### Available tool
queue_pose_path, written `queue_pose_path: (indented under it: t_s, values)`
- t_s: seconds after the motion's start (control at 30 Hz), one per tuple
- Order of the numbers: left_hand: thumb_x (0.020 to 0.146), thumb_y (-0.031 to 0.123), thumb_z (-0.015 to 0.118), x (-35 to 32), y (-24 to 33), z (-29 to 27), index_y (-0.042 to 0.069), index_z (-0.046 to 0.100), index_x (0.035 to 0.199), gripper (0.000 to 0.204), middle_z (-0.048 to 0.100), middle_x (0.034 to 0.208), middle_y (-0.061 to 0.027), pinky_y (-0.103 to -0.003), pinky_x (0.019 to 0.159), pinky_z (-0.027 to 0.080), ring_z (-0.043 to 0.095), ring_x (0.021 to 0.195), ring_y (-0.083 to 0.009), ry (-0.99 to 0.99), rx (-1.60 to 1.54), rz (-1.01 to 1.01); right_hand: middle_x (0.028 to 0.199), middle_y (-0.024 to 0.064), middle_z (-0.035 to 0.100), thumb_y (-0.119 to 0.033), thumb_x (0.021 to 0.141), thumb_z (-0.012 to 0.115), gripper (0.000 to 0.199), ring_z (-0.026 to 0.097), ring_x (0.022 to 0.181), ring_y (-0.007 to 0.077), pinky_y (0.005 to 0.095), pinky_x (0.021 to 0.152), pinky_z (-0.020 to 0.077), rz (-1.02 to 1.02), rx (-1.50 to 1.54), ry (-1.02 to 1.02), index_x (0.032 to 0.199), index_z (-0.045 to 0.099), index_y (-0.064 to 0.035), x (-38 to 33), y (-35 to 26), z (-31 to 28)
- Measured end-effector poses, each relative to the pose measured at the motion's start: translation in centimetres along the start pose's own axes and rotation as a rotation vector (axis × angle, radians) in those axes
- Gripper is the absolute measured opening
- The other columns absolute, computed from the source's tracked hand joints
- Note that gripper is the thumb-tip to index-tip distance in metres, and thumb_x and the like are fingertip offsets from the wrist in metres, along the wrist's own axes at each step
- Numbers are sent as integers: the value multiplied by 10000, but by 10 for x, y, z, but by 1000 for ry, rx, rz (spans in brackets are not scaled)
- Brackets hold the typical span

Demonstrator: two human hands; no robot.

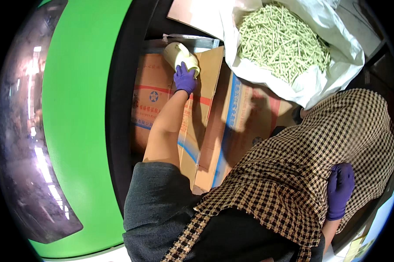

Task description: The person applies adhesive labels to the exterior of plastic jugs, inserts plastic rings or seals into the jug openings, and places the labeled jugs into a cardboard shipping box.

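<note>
My left hand [185,79], in a purple glove, stretches away at the upper middle and has its fingers closed on the near rim of a pale yellow plastic jug [175,54]. The jug lies tilted over an open cardboard box [155,74], and its loop handle points up. What is inside the jug is hidden. My right hand [341,190], also gloved in purple, rests on the checked apron [288,174] over my lap at the right. Its fingers are curled in, with nothing visible in them.
A white sack [301,89] full of short pale green sticks [284,43] stands open at the upper right. Another printed cardboard box [245,118] lies below it. A green machine panel [81,109] with a dark shiny window [31,131] rises on the left.
</note>
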State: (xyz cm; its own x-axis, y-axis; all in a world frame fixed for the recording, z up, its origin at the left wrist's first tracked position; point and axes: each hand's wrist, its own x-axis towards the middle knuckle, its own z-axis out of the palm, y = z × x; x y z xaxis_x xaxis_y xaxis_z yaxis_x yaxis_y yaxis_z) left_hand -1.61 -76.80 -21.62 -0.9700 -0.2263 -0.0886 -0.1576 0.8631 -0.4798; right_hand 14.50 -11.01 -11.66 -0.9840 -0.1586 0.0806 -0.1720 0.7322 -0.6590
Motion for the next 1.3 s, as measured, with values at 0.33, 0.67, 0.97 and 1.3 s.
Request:
queue_pose_path:
  t_s: [0.33, 0.67, 0.97, 1.3]
  values:
    - [1047, 434, 466, 43, -25, 16, 198, 368, 1574, 586, 562, 1378, -98, -459, 803, 458, 572, 1085, -275, 0, 132, -296, 886, 164, 548, -76, 884, 589, 71, 555, 815, 352, 426, 728, 447, 19, 6, -4, 919, 588, -15, 0, 2, -3]
    - [776, 540, 793, -71, 41, -186, 117, 642, 1269, 667, 486, 1482, -189, -567, 1114, 283, 484, 1335, -372, 688, -160, 156, 901, 180, 588, -46, 861, 626, 83, 587, 854, 364, 423, 772, 479, -82, 51, 28, 935, 624, -8, 10, -21, -22]
    - [739, 347, 806, -181, 205, -306, 124, 736, 905, 287, 657, 1285, -150, -582, 1123, 379, 635, 1183, -285, 784, -979, 672, 956, 95, 623, -70, 933, 662, 449, 591, 795, 168, 299, 729, 492, 18, 309, -34, 1371, 588, -2, 82, -119, -22]
    - [680, 349, 869, -157, 239, -311, 81, 593, 1297, 727, 481, 1515, -206, -621, 1147, 344, 507, 1377, -367, 728, -1305, 1003, 1140, 189, 653, -155, 1016, 543, 406, 647, 998, 262, 351, 871, 518, -124, 282, 114, 1371, 579, 39, 85, -84, -14]
